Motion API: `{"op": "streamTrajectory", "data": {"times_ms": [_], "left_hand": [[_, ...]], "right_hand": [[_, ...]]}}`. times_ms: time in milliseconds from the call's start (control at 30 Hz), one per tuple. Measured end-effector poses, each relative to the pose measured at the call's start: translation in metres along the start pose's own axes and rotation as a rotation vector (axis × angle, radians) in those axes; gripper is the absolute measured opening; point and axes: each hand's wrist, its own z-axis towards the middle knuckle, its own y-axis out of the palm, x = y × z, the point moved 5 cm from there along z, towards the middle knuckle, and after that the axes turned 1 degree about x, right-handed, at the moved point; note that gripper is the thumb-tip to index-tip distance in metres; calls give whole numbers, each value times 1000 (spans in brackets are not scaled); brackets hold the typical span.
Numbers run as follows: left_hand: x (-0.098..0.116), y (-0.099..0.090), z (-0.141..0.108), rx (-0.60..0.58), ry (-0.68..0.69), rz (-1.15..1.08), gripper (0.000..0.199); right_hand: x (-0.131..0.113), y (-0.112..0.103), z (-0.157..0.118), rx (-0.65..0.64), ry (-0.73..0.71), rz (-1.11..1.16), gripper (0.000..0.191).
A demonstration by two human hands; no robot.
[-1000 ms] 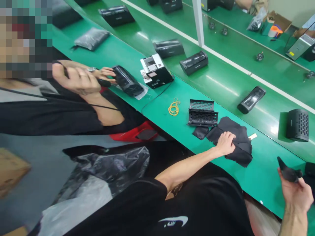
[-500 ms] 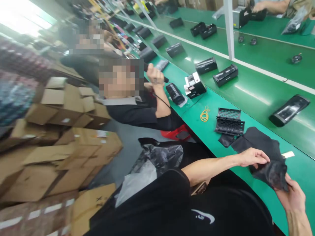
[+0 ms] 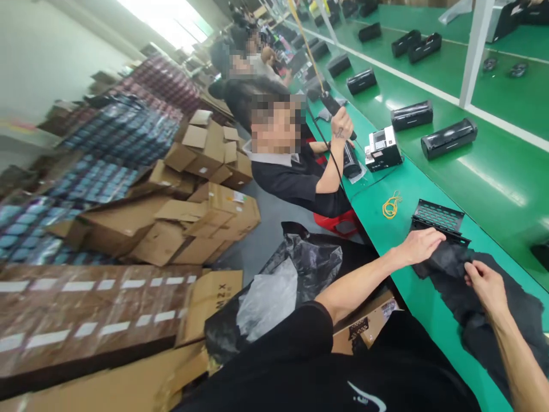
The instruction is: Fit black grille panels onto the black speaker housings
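A piece of thin black cloth [image 3: 444,261] is stretched between my two hands over the green bench. My left hand [image 3: 422,245] pinches its far left edge, right beside the black perforated grilles [image 3: 437,216], and partly covers the nearer grille. With thumb and fingers closed, my right hand [image 3: 486,284] grips the cloth's right edge. More black cloth [image 3: 510,312] lies spread on the bench under and beyond my right hand and forearm.
A yellow cord loop [image 3: 391,206] and a white-and-black boxy device [image 3: 383,150] lie farther along the bench. Black cylindrical speakers [image 3: 449,138] stand on the green conveyor. At left sits a co-worker [image 3: 295,180] holding a corded tool. Cardboard boxes [image 3: 184,223] are piled on the floor.
Both hands have moved toward the grilles with the cloth, now holding it flatter. The view has turned left. The co-worker's hand with the tool is still raised.
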Motion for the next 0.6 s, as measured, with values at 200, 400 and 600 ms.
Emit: {"op": "streamTrajectory", "data": {"times_ms": [200, 400, 600], "left_hand": [[-19, -1, 18, -35, -44, 355, 45], [-31, 4, 14, 4, -87, 366, 45], [-41, -18, 11, 174, -245, 244, 38]], "right_hand": [[-21, 11, 38, 174, -55, -271, 50], [-31, 21, 39, 223, -131, -272, 55], [-40, 11, 33, 72, -173, -23, 54]]}}
